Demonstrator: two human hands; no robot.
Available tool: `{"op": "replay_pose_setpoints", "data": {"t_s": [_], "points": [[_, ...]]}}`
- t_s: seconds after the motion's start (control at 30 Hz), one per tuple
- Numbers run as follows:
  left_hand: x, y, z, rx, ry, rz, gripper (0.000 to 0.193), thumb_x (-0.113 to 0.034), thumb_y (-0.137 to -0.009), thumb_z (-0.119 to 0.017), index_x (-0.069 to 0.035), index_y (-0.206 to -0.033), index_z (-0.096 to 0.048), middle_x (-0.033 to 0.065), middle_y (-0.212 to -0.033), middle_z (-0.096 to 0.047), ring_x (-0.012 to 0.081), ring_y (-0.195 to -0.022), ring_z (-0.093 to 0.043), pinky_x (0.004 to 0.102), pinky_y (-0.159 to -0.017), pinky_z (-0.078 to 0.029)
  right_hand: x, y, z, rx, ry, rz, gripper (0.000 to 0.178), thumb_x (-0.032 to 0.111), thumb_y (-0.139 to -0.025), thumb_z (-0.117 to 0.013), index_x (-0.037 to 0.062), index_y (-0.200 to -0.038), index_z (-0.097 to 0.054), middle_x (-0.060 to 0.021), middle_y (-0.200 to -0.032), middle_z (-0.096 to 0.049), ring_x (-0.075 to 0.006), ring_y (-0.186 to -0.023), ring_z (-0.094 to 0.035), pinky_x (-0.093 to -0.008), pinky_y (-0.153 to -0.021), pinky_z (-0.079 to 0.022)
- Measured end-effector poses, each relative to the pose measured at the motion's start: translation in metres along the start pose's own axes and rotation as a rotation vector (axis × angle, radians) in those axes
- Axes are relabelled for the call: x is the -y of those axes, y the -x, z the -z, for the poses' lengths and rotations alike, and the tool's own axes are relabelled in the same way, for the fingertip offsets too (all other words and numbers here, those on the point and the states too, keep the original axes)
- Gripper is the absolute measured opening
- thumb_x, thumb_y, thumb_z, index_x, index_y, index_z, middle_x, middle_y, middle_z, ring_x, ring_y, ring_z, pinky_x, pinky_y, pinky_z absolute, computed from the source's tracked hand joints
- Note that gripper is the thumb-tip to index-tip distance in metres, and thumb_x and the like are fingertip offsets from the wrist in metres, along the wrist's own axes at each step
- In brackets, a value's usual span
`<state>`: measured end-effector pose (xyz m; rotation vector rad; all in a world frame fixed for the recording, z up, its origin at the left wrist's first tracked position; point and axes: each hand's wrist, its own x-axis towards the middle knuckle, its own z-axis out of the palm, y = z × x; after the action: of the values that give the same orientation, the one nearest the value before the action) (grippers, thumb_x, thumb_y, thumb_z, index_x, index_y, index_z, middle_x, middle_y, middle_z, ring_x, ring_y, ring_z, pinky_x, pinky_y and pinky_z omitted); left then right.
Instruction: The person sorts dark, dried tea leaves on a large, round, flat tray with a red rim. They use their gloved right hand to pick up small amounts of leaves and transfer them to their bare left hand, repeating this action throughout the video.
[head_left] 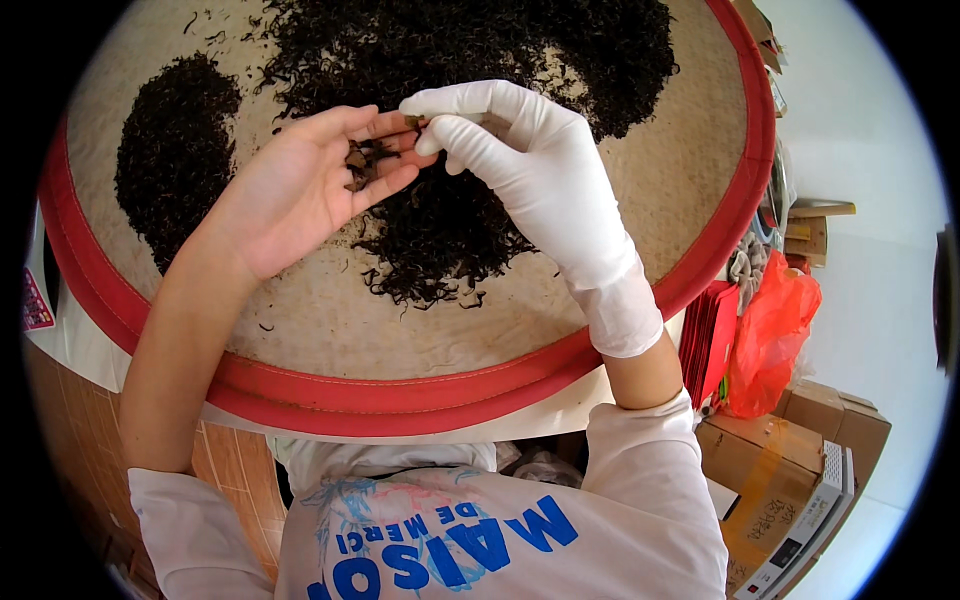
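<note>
My bare left hand [308, 180] is turned palm up with its fingers spread over the tray. A few dark dried tea leaves [362, 160] rest on its fingers. My right hand [525, 150], in a white glove, pinches a small greenish-brown leaf [414, 121] between thumb and forefinger, right by the left fingertips. Below both hands lies a heap of dark twisted tea leaves [440, 240] on a round woven tray [330, 335] with a red cloth rim. A larger heap [400, 50] spreads at the far side, and a separate oval heap [180, 150] lies at the left.
The tray stands on a white table [480, 430]. To the right are red folders [706, 340], a red plastic bag [770, 340] and cardboard boxes [765, 450], with a white device [800, 535] beside them. A white wall [860, 150] rises at the far right.
</note>
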<state>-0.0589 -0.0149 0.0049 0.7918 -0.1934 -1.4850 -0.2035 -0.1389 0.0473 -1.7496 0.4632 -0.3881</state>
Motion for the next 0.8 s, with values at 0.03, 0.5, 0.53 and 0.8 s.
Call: {"op": "replay_pose_setpoints", "data": {"t_s": [0.03,0.5,0.53,0.8], "points": [[0.001,0.003,-0.008,-0.025,0.005,-0.016,0.027,-0.020,-0.099,-0.045,0.003,-0.113,-0.050,0.0094,-0.107,-0.054,0.0196,-0.101,-0.058,0.0300,-0.096,-0.050,-0.002,0.000,0.000,0.014,0.014,-0.009,0.017,0.005,-0.089,-0.060,-0.0014,-0.103,-0.067,-0.0044,-0.092,-0.069,-0.0073,-0.081,-0.061,-0.0216,-0.074,-0.050],[-0.004,-0.001,0.003,-0.010,-0.036,-0.109,0.043,-0.022,-0.100,-0.039,0.006,-0.134,-0.042,0.0140,-0.126,-0.054,0.0165,-0.111,-0.057,0.0252,-0.096,-0.048,-0.016,0.001,0.009,0.001,0.695,0.320,0.015,0.005,-0.075,-0.067,0.0092,-0.089,-0.067,-0.0086,-0.077,-0.059,-0.0284,-0.071,-0.058,-0.0355,-0.064,-0.049],[-0.005,0.000,0.003,-0.036,-0.033,-0.121,0.044,-0.022,-0.100,-0.039,0.006,-0.135,-0.041,0.0140,-0.127,-0.054,0.0164,-0.111,-0.057,0.0248,-0.096,-0.048,-0.018,-0.001,0.009,0.034,0.745,0.363,0.014,0.006,-0.074,-0.067,0.0092,-0.087,-0.066,-0.0083,-0.077,-0.059,-0.0282,-0.072,-0.058,-0.0361,-0.064,-0.049],[-0.009,-0.001,0.004,0.064,-0.022,-0.103,0.045,-0.021,-0.101,-0.032,0.007,-0.136,-0.038,0.0171,-0.134,-0.050,0.0175,-0.112,-0.057,0.0254,-0.095,-0.049,-0.026,0.001,0.005,0.157,0.985,0.436,0.016,0.012,-0.071,-0.072,0.0095,-0.086,-0.066,-0.0083,-0.080,-0.058,-0.0287,-0.078,-0.057,-0.0379,-0.069,-0.047]]}}
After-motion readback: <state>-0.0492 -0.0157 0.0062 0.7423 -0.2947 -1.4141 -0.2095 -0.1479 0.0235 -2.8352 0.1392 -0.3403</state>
